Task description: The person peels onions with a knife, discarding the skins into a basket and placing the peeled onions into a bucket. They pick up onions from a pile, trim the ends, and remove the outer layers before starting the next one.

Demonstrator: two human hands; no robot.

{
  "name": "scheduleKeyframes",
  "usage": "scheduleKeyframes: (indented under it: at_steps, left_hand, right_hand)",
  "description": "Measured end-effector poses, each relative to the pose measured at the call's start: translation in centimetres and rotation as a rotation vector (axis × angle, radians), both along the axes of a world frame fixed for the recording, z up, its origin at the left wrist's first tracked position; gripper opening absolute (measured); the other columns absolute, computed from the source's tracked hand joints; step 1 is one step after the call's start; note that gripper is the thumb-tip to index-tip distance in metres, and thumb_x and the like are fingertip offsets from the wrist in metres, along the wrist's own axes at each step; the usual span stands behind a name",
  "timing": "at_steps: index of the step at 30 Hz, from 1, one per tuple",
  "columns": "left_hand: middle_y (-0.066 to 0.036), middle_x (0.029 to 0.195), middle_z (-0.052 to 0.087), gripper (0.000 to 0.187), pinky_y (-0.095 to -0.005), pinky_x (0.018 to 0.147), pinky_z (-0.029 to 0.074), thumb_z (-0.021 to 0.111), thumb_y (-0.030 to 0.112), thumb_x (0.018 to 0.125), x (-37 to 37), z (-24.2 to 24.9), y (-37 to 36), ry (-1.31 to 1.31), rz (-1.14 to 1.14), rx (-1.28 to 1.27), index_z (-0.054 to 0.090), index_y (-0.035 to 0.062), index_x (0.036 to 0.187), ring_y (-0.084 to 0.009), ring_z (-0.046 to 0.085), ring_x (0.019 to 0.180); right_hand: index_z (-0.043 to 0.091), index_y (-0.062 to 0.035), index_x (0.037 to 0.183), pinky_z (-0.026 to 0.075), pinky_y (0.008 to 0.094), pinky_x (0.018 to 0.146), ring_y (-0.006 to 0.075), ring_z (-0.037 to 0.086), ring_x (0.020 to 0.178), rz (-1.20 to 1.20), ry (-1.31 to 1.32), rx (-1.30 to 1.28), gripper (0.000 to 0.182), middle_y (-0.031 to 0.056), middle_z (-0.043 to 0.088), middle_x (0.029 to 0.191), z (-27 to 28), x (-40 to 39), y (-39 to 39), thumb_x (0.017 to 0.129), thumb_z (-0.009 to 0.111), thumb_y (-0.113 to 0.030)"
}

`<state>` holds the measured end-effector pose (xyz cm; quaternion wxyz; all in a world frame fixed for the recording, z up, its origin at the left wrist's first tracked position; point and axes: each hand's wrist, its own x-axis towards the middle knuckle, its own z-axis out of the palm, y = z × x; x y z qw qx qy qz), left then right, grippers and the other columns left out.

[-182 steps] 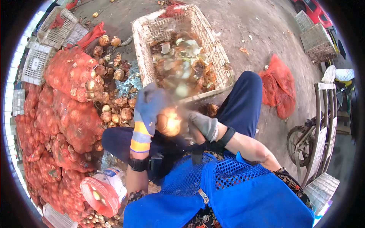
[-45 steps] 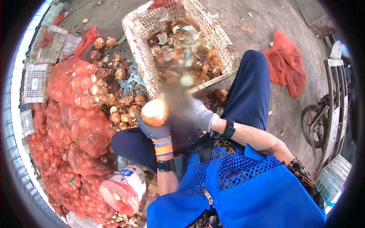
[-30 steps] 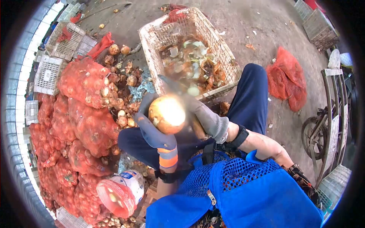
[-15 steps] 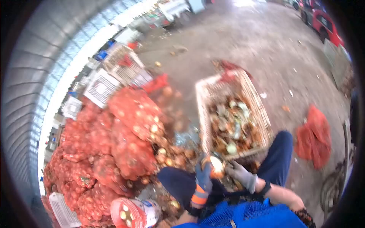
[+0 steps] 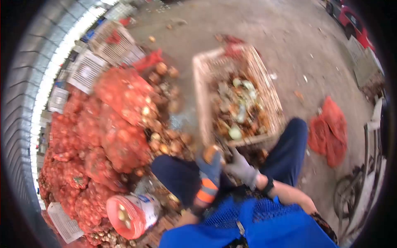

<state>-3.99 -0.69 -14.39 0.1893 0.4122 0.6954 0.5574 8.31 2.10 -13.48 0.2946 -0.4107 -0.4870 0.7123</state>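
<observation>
My left hand (image 5: 209, 170), in a blue-grey glove with an orange-striped cuff, is wrapped round an onion (image 5: 212, 152) in front of my knees. My right hand (image 5: 242, 168), in a pale grey glove, is closed close beside the onion; a thin dark shape shows near its fingertips, too blurred to name. Just beyond both hands is a pale plastic crate (image 5: 269, 93) with onion skins and scraps inside. A pale peeled onion (image 5: 235, 132) lies on the scraps at its near end.
Red mesh sacks of onions (image 5: 124, 138) are piled at the left, with loose onions (image 5: 175, 145) spilling beside them. A pink-and-white bucket (image 5: 142, 221) holding pale onions stands at lower left. An empty-looking red mesh sack (image 5: 328, 132) lies right. White crates (image 5: 87, 71) stand behind the pile.
The view has tilted down and shifted. The onion in my left hand has turned: its pale side faced me before, and now mostly brown skin shows. My right hand has come closer to it.
</observation>
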Motion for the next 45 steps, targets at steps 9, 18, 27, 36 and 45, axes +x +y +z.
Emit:
scheduleKeyframes:
  at_steps: [9,18,27,36,45]
  left_hand:
    - [-0.01,0.115,0.056,0.046,-0.0382,0.088,0.049,0.046,0.04,0.094,-1.4,2.9,0.1,-1.098,-0.19,0.011,0.047,0.0072,0.126,-0.0231,0.056,0.104]
    - [-0.012,0.114,0.054,0.042,-0.0315,0.094,0.044,0.042,0.031,0.096,-1.7,0.3,0.2,-0.195,-0.134,0.03,0.043,0.0024,0.127,-0.0197,0.053,0.106]
    - [-0.009,0.103,0.055,0.039,-0.032,0.085,0.046,0.031,0.031,0.099,-0.9,1.5,1.7,-0.491,0.052,-0.051,0.052,-0.0001,0.111,-0.0179,0.055,0.095]
    - [-0.015,0.111,0.057,0.04,-0.0353,0.092,0.044,0.042,0.027,0.096,-1.4,1.1,1.4,0.386,-0.008,-0.091,0.048,-0.0036,0.121,-0.0257,0.055,0.104]
    - [-0.024,0.126,0.047,0.056,-0.0383,0.099,0.039,0.057,0.013,0.085,-2.2,1.3,1.1,0.482,-0.137,-0.195,0.036,-0.0074,0.133,-0.0341,0.047,0.118]
  right_hand:
    - [0.033,-0.007,0.138,0.046,0.0376,0.088,0.0354,0.056,0.105,-0.036,-0.267,0.36,0.066,0.022,0.053,0.119,-0.3,0.7,-0.6,0.078,0.061,-0.011]
    - [0.044,-0.0052,0.122,0.048,0.0462,0.074,0.0397,0.059,0.09,0.221,-0.585,0.633,0.042,0.0222,0.056,0.109,1.6,1.4,-1.9,0.082,0.055,-0.013]
    - [0.045,-0.0051,0.116,0.049,0.0461,0.063,0.0401,0.061,0.074,0.256,-0.576,0.822,0.035,0.0217,0.059,0.097,2.0,2.5,-0.9,0.082,0.053,-0.012]
    - [0.048,-0.0056,0.1,0.049,0.0459,0.055,0.0377,0.062,0.066,0.148,-0.676,0.748,0.02,0.018,0.061,0.08,0.6,0.5,-1.0,0.081,0.05,-0.01]
    - [0.047,-0.0059,0.104,0.049,0.0465,0.059,0.0374,0.062,0.07,0.244,-0.754,0.72,0.024,0.0173,0.061,0.081,0.2,0.4,0.4,0.081,0.052,-0.012]
